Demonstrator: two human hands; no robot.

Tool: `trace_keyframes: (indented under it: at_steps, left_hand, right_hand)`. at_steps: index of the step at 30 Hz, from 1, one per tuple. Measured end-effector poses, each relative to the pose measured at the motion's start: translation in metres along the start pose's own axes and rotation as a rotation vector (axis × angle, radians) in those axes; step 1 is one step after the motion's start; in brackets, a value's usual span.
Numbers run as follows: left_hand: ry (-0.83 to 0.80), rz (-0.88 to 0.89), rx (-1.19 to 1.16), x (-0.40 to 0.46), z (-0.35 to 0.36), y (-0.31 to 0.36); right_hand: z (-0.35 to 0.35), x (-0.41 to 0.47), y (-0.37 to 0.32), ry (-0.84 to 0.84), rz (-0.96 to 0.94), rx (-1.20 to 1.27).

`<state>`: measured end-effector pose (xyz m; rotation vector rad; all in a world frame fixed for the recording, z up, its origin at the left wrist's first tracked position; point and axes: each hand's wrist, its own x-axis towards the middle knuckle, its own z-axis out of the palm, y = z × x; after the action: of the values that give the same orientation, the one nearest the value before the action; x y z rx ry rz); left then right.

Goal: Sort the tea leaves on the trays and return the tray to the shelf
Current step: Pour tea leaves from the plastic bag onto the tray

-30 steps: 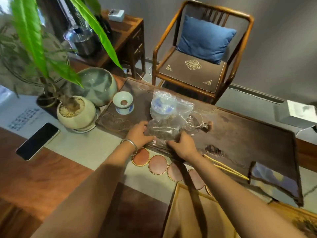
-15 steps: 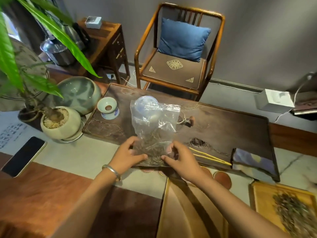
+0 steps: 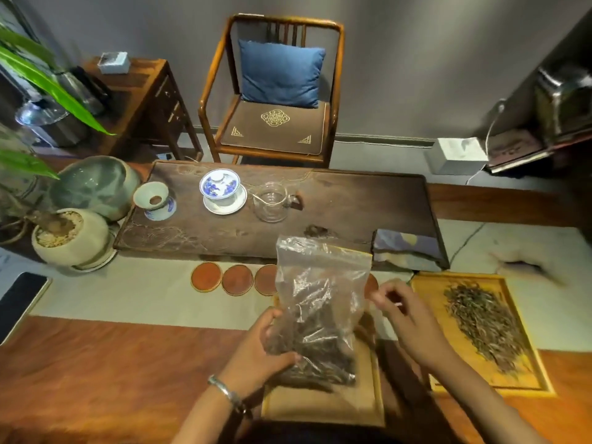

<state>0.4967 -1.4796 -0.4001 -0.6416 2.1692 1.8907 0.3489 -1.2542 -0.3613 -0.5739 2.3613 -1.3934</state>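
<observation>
A clear plastic bag of dark tea leaves (image 3: 320, 315) stands upright over a wooden tray (image 3: 320, 408) at the near table edge. My left hand (image 3: 259, 344) grips the bag's lower left side. My right hand (image 3: 407, 315) hovers just right of the bag with loosely curled, blurred fingers and holds nothing. To the right lies a second bamboo tray (image 3: 512, 293) with a long pile of loose tea leaves (image 3: 480, 318) on it.
A dark tea board (image 3: 352, 200) carries a blue-and-white lidded cup (image 3: 221, 187), a glass pitcher (image 3: 272, 201), a strainer cup (image 3: 155, 200) and a folded cloth (image 3: 407, 248). Round coasters (image 3: 206, 277) line its front. A potted plant (image 3: 70, 235) and phone (image 3: 19, 299) sit left.
The bag came off the tea board toward me and now stands over the near tray. My right hand has let go of it. The view swung right, showing the leaf-filled tray.
</observation>
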Motion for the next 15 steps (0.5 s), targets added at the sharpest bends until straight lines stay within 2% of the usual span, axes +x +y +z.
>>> trace_keyframes:
  at_steps: [2,3,4,7,9,13,15]
  left_hand:
    - [-0.020,0.026,0.050,-0.004,0.006,0.003]
    - [-0.030,0.034,0.069,-0.005,0.007,0.004]
    - [-0.040,0.041,0.080,-0.007,0.008,0.006]
    - [-0.087,0.044,0.091,-0.010,0.009,0.009]
    - [-0.106,0.024,0.053,-0.010,0.008,0.011]
    - [-0.104,0.005,0.010,-0.011,0.006,0.006]
    - [-0.107,-0.015,-0.016,-0.012,0.006,-0.002]
  right_hand:
    - [-0.019,0.023,0.000,0.102,0.006,0.009]
    - [-0.025,0.036,-0.002,0.093,0.009,-0.008]
    - [-0.028,0.049,-0.005,0.042,0.015,-0.030]
    - [-0.026,0.078,-0.022,-0.281,0.028,-0.079]
    - [-0.022,0.086,-0.037,-0.432,0.003,-0.076]
    - [-0.012,0.086,-0.042,-0.604,-0.003,-0.043]
    - [-0.003,0.081,-0.037,-0.638,0.012,-0.099]
